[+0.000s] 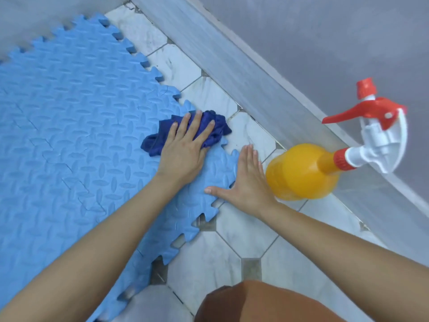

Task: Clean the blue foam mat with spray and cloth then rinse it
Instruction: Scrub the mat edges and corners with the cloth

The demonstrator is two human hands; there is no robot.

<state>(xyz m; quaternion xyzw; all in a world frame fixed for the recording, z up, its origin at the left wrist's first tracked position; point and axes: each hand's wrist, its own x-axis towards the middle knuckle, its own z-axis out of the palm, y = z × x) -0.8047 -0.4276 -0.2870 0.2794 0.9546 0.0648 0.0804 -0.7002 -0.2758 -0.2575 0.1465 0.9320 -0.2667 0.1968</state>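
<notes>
— Where's the blue foam mat [69,126]?

— Flat on the tiled floor [246,231], filling the left side of the view. Its toothed, puzzle-cut edge runs diagonally past both hands, and it looks made of joined tiles with a raised oval pattern.

— And the cloth?

— A dark blue cloth [209,129], crumpled, lies on the mat right at that toothed edge. The left hand [185,147] presses flat on top of it, fingers straight and spread, not curled round it.

— What about the other grip?

— The right hand [248,180] is open too, fingers together and straight, palm down on the floor just beside the mat, thumb reaching onto the foam. It holds nothing.

— The spray?

— An orange spray bottle [301,173] with a red and white trigger head stands on the floor just right of the right hand, near a pale ledge [232,73] along the grey wall [325,31].
</notes>
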